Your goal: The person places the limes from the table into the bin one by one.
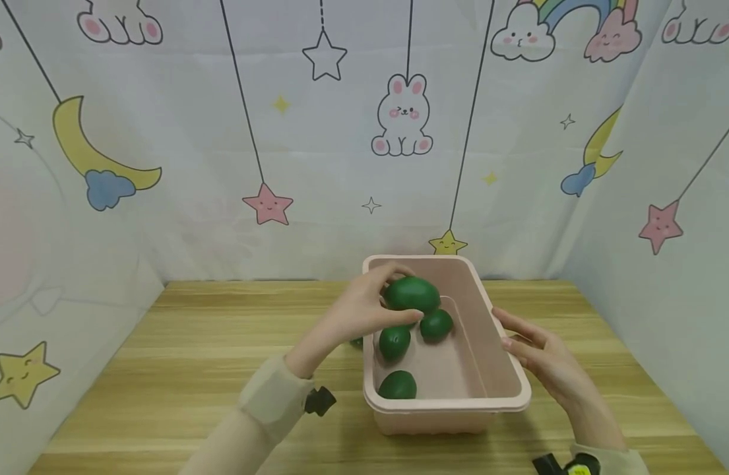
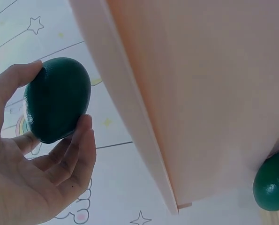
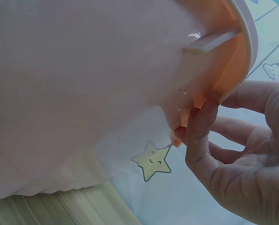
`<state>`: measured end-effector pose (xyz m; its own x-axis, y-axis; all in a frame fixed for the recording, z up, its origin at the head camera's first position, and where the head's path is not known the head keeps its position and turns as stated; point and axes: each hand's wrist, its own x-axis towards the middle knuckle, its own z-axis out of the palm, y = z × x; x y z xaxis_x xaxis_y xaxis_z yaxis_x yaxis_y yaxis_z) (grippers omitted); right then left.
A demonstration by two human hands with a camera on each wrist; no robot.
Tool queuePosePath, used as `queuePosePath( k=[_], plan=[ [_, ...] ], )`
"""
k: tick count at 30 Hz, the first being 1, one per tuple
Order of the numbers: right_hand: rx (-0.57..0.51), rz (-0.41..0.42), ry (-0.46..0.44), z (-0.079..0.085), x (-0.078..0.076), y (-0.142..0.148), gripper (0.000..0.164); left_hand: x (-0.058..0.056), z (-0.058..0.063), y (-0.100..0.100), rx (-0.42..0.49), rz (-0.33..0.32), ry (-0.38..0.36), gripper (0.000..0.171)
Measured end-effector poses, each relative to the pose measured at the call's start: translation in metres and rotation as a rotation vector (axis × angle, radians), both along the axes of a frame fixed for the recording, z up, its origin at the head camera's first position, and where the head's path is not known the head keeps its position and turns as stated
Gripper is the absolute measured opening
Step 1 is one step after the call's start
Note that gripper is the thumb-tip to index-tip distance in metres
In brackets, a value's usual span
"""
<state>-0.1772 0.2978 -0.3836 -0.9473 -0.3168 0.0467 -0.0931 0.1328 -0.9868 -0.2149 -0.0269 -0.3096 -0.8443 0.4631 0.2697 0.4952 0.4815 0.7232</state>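
My left hand (image 1: 373,303) grips a glossy dark green oval fruit (image 1: 413,294) over the far left part of a pale pink plastic bin (image 1: 447,404). In the left wrist view the thumb and fingertips close round the green fruit (image 2: 59,101), with the bin's rim (image 2: 130,108) beside it. Smaller green fruits lie in the bin, one (image 1: 437,326) right below the held one, another (image 1: 394,343) by the left wall and a third (image 1: 398,384) in the near left corner. On the right side, my right hand (image 1: 551,363) holds the bin's rim (image 3: 252,42) between thumb and fingers.
Another green fruit (image 2: 273,183) is on the wood-grain table (image 1: 251,356) outside the bin's left wall, mostly hidden in the head view. A white curtain (image 1: 340,152) printed with stars, moons and rabbits encloses the table at the back and sides.
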Motion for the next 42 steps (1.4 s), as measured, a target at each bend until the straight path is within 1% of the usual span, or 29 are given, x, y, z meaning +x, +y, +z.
queuePosePath(
  k=[6, 12, 18, 25, 33, 42],
  plan=[
    [-0.002, 0.008, 0.009, 0.0, 0.0, -0.001, 0.054, 0.002, 0.007, 0.006, -0.047, -0.019, 0.023, 0.052],
    [-0.012, 0.017, 0.024, 0.001, -0.001, 0.0, 0.054, -0.001, 0.011, 0.015, -0.11, -0.049, 0.032, 0.052],
    [-0.008, 0.02, 0.017, -0.001, -0.001, 0.0, 0.054, -0.003, 0.012, 0.025, -0.193, -0.076, 0.042, 0.051],
    [-0.005, 0.014, 0.014, 0.0, -0.001, 0.0, 0.054, -0.003, 0.016, 0.033, -0.262, -0.117, 0.089, 0.048],
    [-0.008, 0.018, 0.006, -0.001, -0.001, 0.0, 0.054, -0.002, 0.018, 0.042, -0.351, -0.151, 0.102, 0.048],
    [-0.004, 0.018, 0.008, -0.001, -0.002, 0.0, 0.054, -0.003, 0.02, 0.05, -0.417, -0.188, 0.128, 0.048]
  ],
)
